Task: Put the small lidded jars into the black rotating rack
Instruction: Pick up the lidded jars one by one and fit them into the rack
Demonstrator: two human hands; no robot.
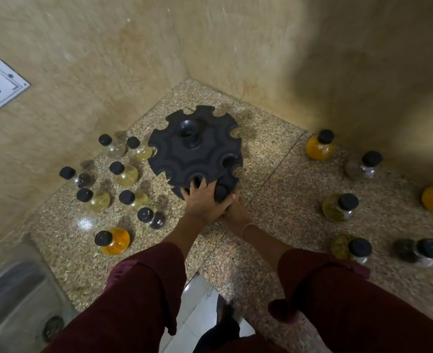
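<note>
At the corner of the speckled granite counter point(274, 174), the black notched plastic rotating rack point(197, 154) shows only empty slots. The round glass black-lidded jars point(124, 171) stand loose on either side. Her left hand point(202, 200) rests spread-fingered on the near rim, while the right hand point(237, 212), half hidden, meets one jar point(220, 192); I cannot tell its grip.

We find the rack point(195, 151) near the corner, the walls point(261, 59) shutting off its far side. A cluster of jars point(120, 179) crowds its left flank up to the rim. On the right, a bare strip of counter point(274, 179) lies between it and the scattered jars point(340, 207). The left hand point(205, 198) and right hand point(237, 214) occupy its near edge.
</note>
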